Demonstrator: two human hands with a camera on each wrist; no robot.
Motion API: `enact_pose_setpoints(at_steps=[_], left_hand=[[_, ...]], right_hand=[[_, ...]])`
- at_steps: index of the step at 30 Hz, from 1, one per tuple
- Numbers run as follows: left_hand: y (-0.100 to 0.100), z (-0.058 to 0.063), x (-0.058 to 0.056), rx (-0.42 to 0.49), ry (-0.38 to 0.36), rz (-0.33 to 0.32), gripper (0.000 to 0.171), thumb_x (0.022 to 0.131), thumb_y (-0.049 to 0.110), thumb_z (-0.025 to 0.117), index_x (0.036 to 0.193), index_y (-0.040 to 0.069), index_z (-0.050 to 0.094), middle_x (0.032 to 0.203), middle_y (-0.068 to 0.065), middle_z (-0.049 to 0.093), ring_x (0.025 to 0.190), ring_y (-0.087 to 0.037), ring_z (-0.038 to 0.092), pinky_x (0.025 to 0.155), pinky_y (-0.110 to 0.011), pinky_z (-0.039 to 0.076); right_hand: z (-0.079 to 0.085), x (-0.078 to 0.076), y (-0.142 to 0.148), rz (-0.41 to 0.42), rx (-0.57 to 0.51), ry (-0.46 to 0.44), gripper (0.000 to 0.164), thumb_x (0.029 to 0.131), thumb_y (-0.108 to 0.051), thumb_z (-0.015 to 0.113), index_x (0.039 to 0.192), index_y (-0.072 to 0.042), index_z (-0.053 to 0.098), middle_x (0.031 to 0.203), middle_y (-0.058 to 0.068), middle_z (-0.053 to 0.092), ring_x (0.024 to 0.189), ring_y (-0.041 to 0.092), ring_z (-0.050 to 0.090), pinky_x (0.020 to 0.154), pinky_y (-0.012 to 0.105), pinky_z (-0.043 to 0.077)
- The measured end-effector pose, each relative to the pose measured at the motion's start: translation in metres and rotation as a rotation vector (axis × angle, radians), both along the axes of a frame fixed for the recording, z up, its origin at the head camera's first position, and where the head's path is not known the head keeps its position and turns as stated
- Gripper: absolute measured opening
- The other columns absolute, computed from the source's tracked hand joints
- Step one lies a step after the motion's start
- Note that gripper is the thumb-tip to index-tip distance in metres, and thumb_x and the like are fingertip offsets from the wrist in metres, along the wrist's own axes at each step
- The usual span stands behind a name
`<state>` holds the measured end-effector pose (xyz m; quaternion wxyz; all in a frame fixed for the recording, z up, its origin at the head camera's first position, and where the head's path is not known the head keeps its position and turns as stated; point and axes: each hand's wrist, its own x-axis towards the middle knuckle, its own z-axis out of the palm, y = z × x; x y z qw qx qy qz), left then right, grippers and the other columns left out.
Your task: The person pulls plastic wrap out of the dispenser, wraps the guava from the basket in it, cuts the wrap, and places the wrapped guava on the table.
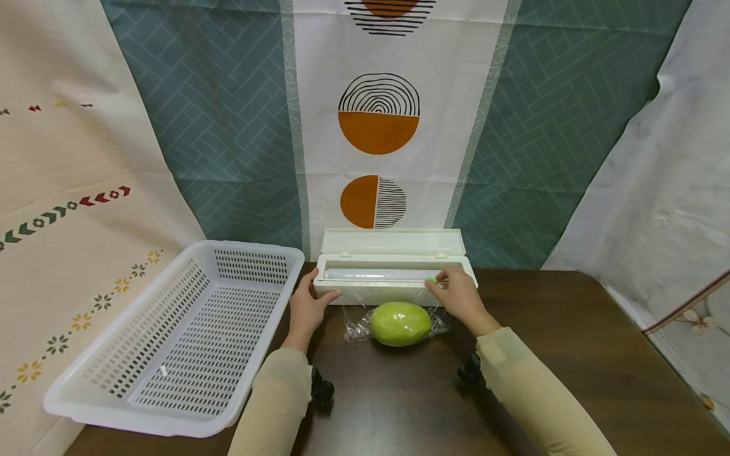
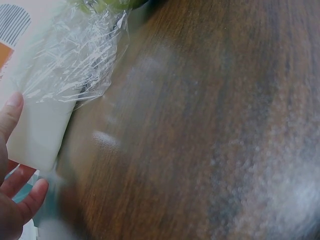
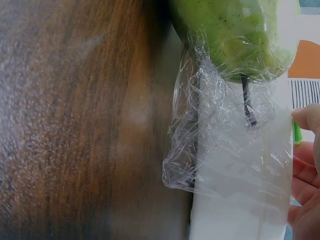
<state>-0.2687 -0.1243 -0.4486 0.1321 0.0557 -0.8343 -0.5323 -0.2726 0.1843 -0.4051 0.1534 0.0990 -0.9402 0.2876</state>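
Brown table (image 1: 393, 405), patterned curtain (image 1: 228, 114) behind. Basket (image 1: 208, 335) left. Fruit (image 1: 401, 324) in film (image 1: 358, 327), just before open box (image 1: 376, 296). Left hand (image 1: 306, 310) grips box's left end; right hand (image 1: 461, 301) pinches green slider (image 1: 431, 280) at box's front edge.

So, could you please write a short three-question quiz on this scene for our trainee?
1. Where is the green fruit?
A) inside the box
B) on the table, in front of the box
C) on top of the lid
2. True or false: the box's lid is shut.
3. Which hand touches the green tab?

Key:
1. B.
2. False; the lid stands open behind the box.
3. The right hand.
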Motion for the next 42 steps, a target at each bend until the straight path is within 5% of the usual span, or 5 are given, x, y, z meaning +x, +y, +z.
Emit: enact_pose_setpoints(at_steps=[29,33,36,42], left_hand=[[-0.001,-0.001,-0.002,0.029,-0.009,-0.011,0.075,0.079,0.023,0.076,0.144,0.015,0.039,0.137,-0.015,0.051,0.127,-0.029,0.049,0.099,-0.045,0.044],[0.000,-0.001,-0.002,0.022,-0.008,-0.008,0.075,0.079,0.023,0.076,0.144,0.015,0.040,0.138,-0.015,0.050,0.128,-0.029,0.048,0.101,-0.045,0.043],[0.000,-0.001,-0.002,0.019,-0.006,-0.009,0.075,0.079,0.023,0.076,0.144,0.015,0.040,0.139,-0.015,0.050,0.128,-0.029,0.047,0.101,-0.046,0.042],[-0.001,-0.002,-0.003,0.015,-0.004,-0.005,0.075,0.079,0.024,0.077,0.144,0.015,0.040,0.136,-0.015,0.052,0.125,-0.028,0.050,0.099,-0.044,0.044]], right_hand=[[-0.002,-0.002,0.008,0.008,0.006,0.018,0.027,0.087,-0.027,0.067,0.089,-0.001,0.062,0.095,0.017,0.063,0.088,0.034,0.062,0.077,0.048,0.049],[-0.002,-0.002,0.010,-0.004,0.033,0.024,0.027,0.087,-0.030,0.066,0.090,-0.003,0.062,0.095,0.015,0.063,0.094,0.036,0.061,0.100,0.064,0.033],[-0.002,-0.002,0.011,-0.009,0.040,0.035,0.026,0.086,-0.029,0.067,0.089,-0.004,0.061,0.095,0.014,0.064,0.098,0.037,0.061,0.102,0.075,0.014],[-0.003,-0.003,0.011,-0.005,0.033,0.033,0.027,0.086,-0.028,0.069,0.090,-0.003,0.062,0.096,0.015,0.063,0.094,0.037,0.062,0.100,0.075,0.019]])
